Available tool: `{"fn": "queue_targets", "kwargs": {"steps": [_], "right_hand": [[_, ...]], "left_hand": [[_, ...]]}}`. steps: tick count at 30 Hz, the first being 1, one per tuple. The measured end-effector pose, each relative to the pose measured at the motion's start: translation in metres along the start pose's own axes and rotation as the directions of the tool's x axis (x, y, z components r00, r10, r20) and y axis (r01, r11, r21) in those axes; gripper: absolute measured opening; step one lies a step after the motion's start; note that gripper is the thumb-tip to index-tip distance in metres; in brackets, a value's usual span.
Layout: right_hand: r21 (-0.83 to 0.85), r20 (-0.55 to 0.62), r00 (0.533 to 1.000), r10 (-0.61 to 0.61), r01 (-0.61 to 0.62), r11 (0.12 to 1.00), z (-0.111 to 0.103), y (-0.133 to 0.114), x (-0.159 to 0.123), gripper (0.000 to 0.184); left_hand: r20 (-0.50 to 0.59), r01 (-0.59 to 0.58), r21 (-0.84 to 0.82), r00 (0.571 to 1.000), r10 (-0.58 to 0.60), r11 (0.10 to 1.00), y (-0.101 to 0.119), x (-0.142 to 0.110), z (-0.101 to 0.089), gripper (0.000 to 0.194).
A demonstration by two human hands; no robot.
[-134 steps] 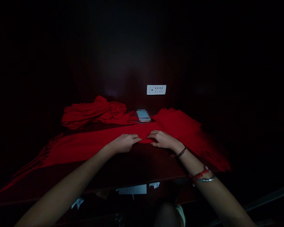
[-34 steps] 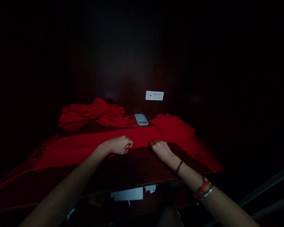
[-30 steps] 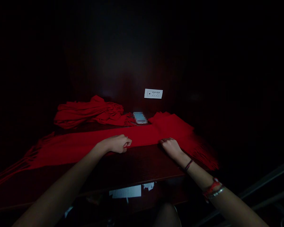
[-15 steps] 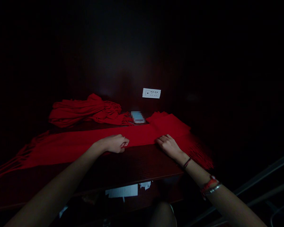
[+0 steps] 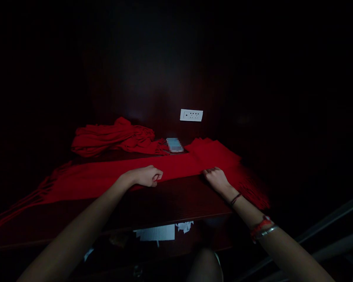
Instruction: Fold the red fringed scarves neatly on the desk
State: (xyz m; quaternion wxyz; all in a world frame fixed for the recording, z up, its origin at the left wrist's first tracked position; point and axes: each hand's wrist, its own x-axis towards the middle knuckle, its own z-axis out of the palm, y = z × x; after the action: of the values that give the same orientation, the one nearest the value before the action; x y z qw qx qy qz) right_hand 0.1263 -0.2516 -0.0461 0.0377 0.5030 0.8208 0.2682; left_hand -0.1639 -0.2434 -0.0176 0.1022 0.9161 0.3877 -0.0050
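A red fringed scarf point(image 5: 176, 167) lies stretched across the dark tabletop, its right part folded over itself. My left hand point(image 5: 148, 176) is closed at the scarf's near edge, around its middle, with the fingers curled under. Farther right, my right hand point(image 5: 217, 179) grips the same near edge beside the folded part, knuckles up. Loose fringe spreads out at both ends of the cloth. Behind it on the left sits a second red scarf point(image 5: 106, 139), bunched in a heap.
A blurred flat object point(image 5: 175, 145), perhaps a phone, lies behind the scarf. On the dark wall is a white power socket point(image 5: 191, 115). Below the tabletop's front edge point(image 5: 164, 221), white papers point(image 5: 157, 232) show on a lower level, and a knee point(image 5: 205, 266) is at the bottom.
My right hand has slid a little to the right along the scarf's near edge. My left hand stays nearly in place. The view has shifted slightly.
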Motion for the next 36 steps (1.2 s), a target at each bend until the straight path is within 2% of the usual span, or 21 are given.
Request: {"fn": "queue_targets", "kwargs": {"steps": [4,7,9,12,17,19,21,23,25,27,32,36], "right_hand": [[0.030,-0.098,0.995,-0.029,0.033,0.999,-0.005,-0.008,-0.005,0.017],[0.058,-0.207,0.971,-0.118,0.133,0.989,-0.016,-0.031,0.001,0.019],[0.069,-0.240,0.954,-0.182,0.204,0.977,-0.022,-0.047,0.008,0.019],[0.080,-0.251,0.939,-0.236,0.263,0.961,-0.030,-0.068,0.020,0.018],[0.111,-0.250,0.941,-0.229,0.263,0.958,-0.036,-0.083,0.035,0.015],[0.119,-0.245,0.940,-0.237,0.272,0.955,-0.036,-0.085,0.037,0.014],[0.127,-0.240,0.941,-0.238,0.273,0.953,-0.035,-0.087,0.039,0.013],[0.132,-0.237,0.944,-0.229,0.265,0.955,-0.034,-0.088,0.040,0.012],[0.133,-0.238,0.947,-0.218,0.254,0.958,-0.033,-0.089,0.040,0.011],[0.130,-0.241,0.946,-0.217,0.253,0.959,-0.033,-0.090,0.040,0.012],[0.123,-0.229,0.952,-0.206,0.238,0.964,-0.036,-0.092,0.039,0.013],[0.125,-0.208,0.956,-0.207,0.236,0.964,-0.038,-0.092,0.038,0.015]], "left_hand": [[0.006,0.006,0.001,1.000,-0.006,1.000,0.000,0.000,0.000,0.007],[0.004,0.002,-0.007,1.000,-0.002,1.000,-0.002,0.000,0.002,0.007],[-0.003,-0.004,-0.021,1.000,0.004,1.000,-0.004,0.001,0.002,0.006],[-0.039,-0.013,-0.036,0.999,0.012,0.999,-0.005,0.002,0.002,0.004],[-0.101,-0.025,-0.067,0.995,0.018,0.997,-0.005,0.000,0.003,0.005],[-0.081,-0.041,-0.128,0.996,0.030,0.991,-0.009,0.000,0.003,0.005],[-0.065,-0.034,-0.226,0.998,0.020,0.974,-0.017,0.003,0.000,0.015],[-0.123,0.030,-0.324,0.990,-0.074,0.946,-0.031,0.011,-0.005,0.024],[-0.223,0.120,-0.381,0.950,-0.217,0.917,-0.048,0.025,-0.011,0.023],[-0.270,0.183,-0.402,0.913,-0.307,0.897,-0.063,0.044,-0.014,0.017],[-0.198,0.263,-0.485,0.896,-0.397,0.834,-0.080,0.093,-0.013,0.010],[-0.117,0.271,-0.592,0.903,-0.414,0.759,-0.080,0.113,-0.013,0.014]]}}
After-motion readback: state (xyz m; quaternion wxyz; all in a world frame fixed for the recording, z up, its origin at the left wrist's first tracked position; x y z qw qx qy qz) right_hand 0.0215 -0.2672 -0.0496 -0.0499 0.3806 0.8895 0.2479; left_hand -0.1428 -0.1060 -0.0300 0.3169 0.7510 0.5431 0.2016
